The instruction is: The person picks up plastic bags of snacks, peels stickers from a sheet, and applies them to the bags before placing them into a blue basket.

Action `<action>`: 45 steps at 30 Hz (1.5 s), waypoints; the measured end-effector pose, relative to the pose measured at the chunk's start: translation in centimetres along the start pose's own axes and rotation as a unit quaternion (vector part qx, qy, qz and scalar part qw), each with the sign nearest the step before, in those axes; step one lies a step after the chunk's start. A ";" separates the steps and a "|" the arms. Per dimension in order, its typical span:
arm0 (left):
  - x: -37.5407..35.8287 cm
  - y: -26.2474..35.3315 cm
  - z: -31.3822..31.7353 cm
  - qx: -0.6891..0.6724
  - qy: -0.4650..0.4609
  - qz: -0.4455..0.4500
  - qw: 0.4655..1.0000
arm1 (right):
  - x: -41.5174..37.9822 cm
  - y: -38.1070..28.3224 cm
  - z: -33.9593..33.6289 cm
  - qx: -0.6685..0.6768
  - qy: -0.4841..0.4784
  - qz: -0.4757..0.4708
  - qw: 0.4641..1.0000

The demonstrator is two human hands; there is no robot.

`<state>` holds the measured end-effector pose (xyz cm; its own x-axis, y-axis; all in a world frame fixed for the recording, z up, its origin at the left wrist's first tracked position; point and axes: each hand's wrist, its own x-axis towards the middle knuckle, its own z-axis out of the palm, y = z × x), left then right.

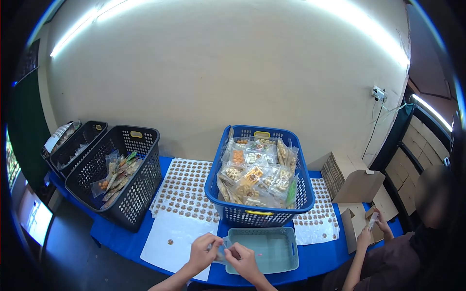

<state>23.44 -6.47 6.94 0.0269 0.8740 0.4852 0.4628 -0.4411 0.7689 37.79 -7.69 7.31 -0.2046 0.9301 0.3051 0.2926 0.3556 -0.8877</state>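
Note:
My left hand [205, 251] and my right hand [244, 263] meet above the front edge of the table, fingers pinched on a small clear plastic packet [221, 254]. Its contents are mostly hidden by my fingers. Just right of them sits a pale green plastic tray [290, 266]. Under and left of my left hand lies a white sticker sheet [167, 228] with a single round brown sticker [170, 241] left on its bare part. Behind the tray, a blue basket [259, 219] is heaped with clear packets of snacks [252, 177].
Black baskets [145, 194] stand on the left, the nearest holding several packets [121, 172]. More sticker sheets [187, 182] flank the blue basket. At right, a co-worker's hands [364, 238] hold a small packet by an open cardboard box [348, 228]. Folded cartons [331, 177] stand behind.

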 end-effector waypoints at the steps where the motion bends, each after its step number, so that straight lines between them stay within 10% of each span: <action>1: 0.2 -0.1 -0.5 0.038 0.028 0.036 0.998 | -0.4 0.1 0.4 -0.001 -0.005 -0.005 1.000; 9: 1.8 -0.8 -1.9 0.153 0.095 0.183 0.967 | -1.5 0.1 0.0 0.072 -0.035 0.011 0.997; 14: 2.9 -3.5 -3.6 -0.065 0.178 -0.061 0.980 | -3.3 3.6 -0.1 0.051 -0.030 0.022 0.998; 21: 1.4 -4.9 -1.0 -0.192 -0.095 -0.236 0.948 | -2.0 -0.3 -1.6 -0.002 0.043 -0.084 0.996; 26: -0.3 -5.8 2.9 -0.164 -0.345 -0.165 0.909 | -2.2 1.1 -0.8 -0.123 0.008 -0.152 0.981; 29: 0.7 -6.2 4.2 -0.091 -0.170 0.006 0.981 | -2.1 1.0 -2.1 -0.118 0.068 -0.127 0.983; 36: 2.3 1.0 2.2 -0.121 -0.269 0.029 0.955 | -1.6 2.5 -3.7 -0.016 0.176 -0.006 0.984; 45: 2.1 0.7 3.0 0.010 -0.050 0.098 0.994 | -1.0 1.6 -2.7 0.042 0.134 0.003 0.990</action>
<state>26.50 -4.34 7.25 0.2047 0.7882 0.5804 0.4579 -0.6012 0.6549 40.97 -7.83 6.55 0.0555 0.9270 0.3708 0.2121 0.3520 -0.9117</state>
